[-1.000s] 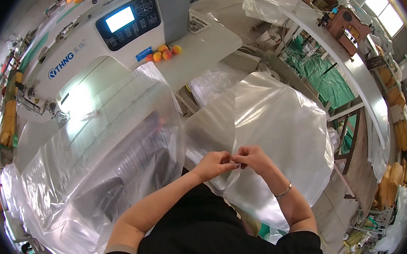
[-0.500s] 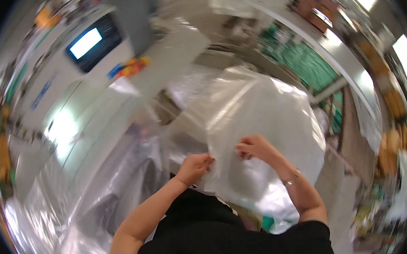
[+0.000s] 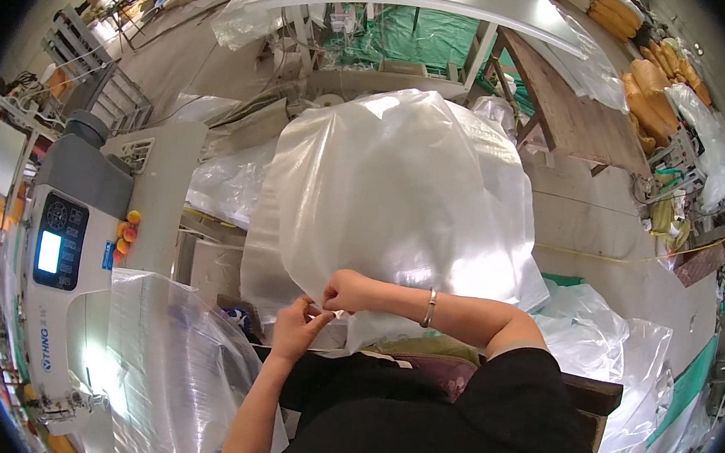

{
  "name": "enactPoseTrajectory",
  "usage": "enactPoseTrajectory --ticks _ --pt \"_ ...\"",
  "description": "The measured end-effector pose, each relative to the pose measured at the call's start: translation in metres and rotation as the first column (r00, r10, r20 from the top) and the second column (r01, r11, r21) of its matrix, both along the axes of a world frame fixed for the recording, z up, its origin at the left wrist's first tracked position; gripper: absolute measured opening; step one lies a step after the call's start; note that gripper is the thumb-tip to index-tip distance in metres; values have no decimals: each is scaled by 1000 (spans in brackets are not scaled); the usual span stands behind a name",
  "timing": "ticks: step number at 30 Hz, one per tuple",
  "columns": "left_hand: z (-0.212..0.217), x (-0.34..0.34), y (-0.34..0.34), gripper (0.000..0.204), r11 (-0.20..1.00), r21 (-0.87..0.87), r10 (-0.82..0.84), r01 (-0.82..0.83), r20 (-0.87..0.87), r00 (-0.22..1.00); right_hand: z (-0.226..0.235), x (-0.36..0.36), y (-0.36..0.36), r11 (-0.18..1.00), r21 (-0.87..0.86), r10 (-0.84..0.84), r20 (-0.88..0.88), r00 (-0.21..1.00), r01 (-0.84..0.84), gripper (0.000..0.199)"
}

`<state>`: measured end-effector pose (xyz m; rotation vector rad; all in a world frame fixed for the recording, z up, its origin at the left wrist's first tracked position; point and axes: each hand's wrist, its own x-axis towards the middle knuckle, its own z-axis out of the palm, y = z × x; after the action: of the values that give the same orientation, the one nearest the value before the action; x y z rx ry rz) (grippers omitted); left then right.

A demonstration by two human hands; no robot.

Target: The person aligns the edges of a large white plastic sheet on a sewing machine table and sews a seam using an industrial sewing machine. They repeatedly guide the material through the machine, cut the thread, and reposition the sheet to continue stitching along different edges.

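A large sheet of translucent plastic (image 3: pixel 400 187) spreads in front of me and hangs in folds towards my lap. Its near left edge comes down to both my hands. My left hand (image 3: pixel 294 327) is closed in a pinch at this edge, thumb and forefinger uppermost. Right beside it, almost touching, my right hand (image 3: pixel 351 294) is curled closed on the same edge, its wrist wearing a bracelet. The exact fingertip hold is partly hidden.
At the left stands an industrial sewing machine (image 3: pixel 70 322) with a lit screen and small orange-red round things on it. Another clear plastic sheet (image 3: pixel 177 374) drapes below it. Ahead are a long white table (image 3: pixel 451 6) and a brown wooden bench (image 3: pixel 574 128); orange sacks (image 3: pixel 650 96) lie far right.
My view has turned to the left. My right hand has come across to the sheet's edge next to my left hand; before, the two were apart. The sheet now spreads wider ahead.
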<state>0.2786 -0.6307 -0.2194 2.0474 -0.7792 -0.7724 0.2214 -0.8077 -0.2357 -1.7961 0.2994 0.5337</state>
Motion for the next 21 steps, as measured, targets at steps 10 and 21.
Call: enactPoseTrajectory --ticks 10,21 --pt "-3 2 -5 13 967 -242 15 -76 -245 969 0 5 -14 946 298 -90 -129 988 125 25" --pt "2 4 2 16 958 -276 17 -84 -237 971 14 -1 -23 793 573 -107 -204 973 208 24"
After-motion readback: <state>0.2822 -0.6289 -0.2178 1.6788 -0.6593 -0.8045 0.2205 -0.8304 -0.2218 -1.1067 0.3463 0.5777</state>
